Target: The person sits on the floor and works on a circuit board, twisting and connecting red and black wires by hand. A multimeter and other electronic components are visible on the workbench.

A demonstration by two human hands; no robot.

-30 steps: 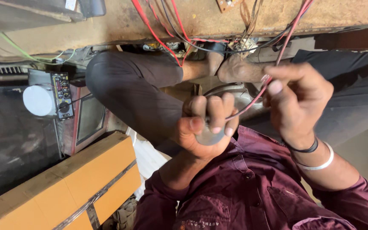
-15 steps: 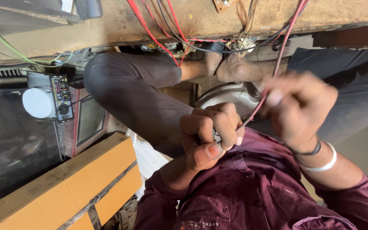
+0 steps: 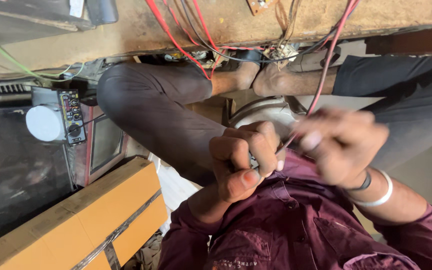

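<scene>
Since half a second ago the right hand (image 3: 341,145) has dropped a little and gone to blur, while the left hand (image 3: 246,160) has stayed put. The left hand is a tight fist, thumb pressed under, clamped on the lower end of the red wire (image 3: 321,85) that runs taut up to the bench edge (image 3: 141,30). The right hand's fingers curl beside that wire, though I cannot tell whether they grip it; the work goes best with the fist kept still and the wire pulled straight along its line.

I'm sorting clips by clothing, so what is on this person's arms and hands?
Both arms wear maroon shirt sleeves, pushed up the forearms. The hand at image right has a white bangle and a thin dark band on its wrist. The other hand is bare: no glove or ring shows on its fingers.
</scene>
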